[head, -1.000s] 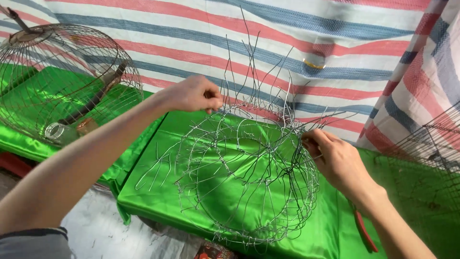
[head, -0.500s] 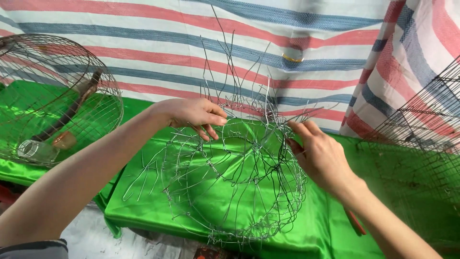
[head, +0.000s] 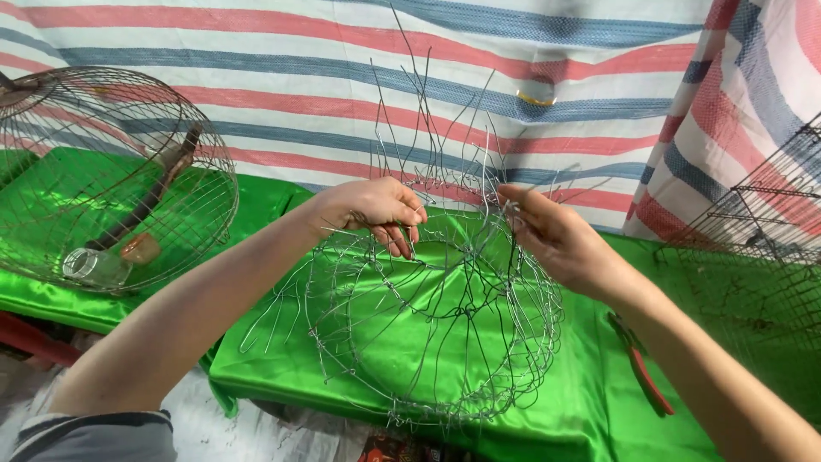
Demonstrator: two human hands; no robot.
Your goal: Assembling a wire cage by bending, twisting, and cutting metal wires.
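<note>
While both hands work at its upper rim, the unfinished wire basket [head: 436,325] sits in the middle of the view on the green satin cloth [head: 590,402] that covers the table, its loose wire ends sticking straight up in front of the striped tarpaulin [head: 299,60]. Left hand [head: 376,210] is on the near-left part of the rim, fingers curled down and closed around a wire there. Right hand [head: 556,239] is on the right side of the rim, thumb and fingers pinched together on an upright wire. The two hands are close, with only a small bunch of the standing wires between them.

No packages or labels to report; the backdrop is that tarpaulin in red, blue and white stripes, hanging behind the table and folding forward at the right. A small yellowish ring [head: 537,96] shows on it, above the hands.

Off to the left, well apart from the hands, a finished domed wire cage [head: 120,171] rests on the cloth, with a brown stick and a clear jar [head: 90,265] inside. On the right edge, dark square-mesh wire panels [head: 753,231] stand just beside the right forearm. Red-handled pliers [head: 640,364] lie on the cloth under that forearm, partly hidden by it
</note>
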